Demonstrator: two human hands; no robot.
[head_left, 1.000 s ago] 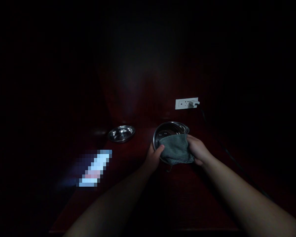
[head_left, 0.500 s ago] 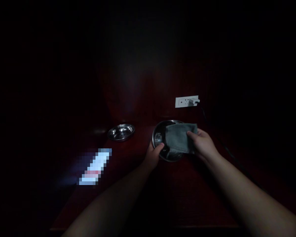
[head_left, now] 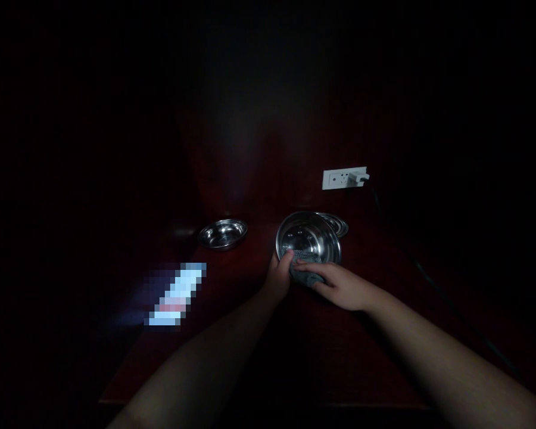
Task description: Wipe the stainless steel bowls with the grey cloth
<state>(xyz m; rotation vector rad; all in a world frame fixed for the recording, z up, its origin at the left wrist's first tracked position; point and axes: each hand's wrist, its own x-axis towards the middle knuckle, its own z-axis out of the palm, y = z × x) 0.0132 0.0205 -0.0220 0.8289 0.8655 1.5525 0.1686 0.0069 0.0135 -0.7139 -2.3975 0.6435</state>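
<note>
A shiny metal bowl (head_left: pixel 310 232) is tilted so that its inside faces me. My left hand (head_left: pixel 277 275) grips its left rim, thumb on the inner side. Draped over the bowl's near rim is a grey-green cloth (head_left: pixel 307 275). My right hand (head_left: pixel 339 285) is closed on that cloth and presses it against the rim, close to my left thumb. The bowl's underside and the left fingers behind it are hidden.
A shallow metal dish (head_left: pixel 223 233) stands to the left on the dark red table (head_left: pixel 361 357). Behind the bowl lies a round metal lid or plate (head_left: pixel 336 224). A pixelated bright screen (head_left: pixel 176 295) is at left. A wall socket (head_left: pixel 343 178) holds a plug with a trailing cable.
My right hand has brought the cloth down and left, from across the bowl's opening to its near rim. The bowl's inside and the metal piece behind it now show.
</note>
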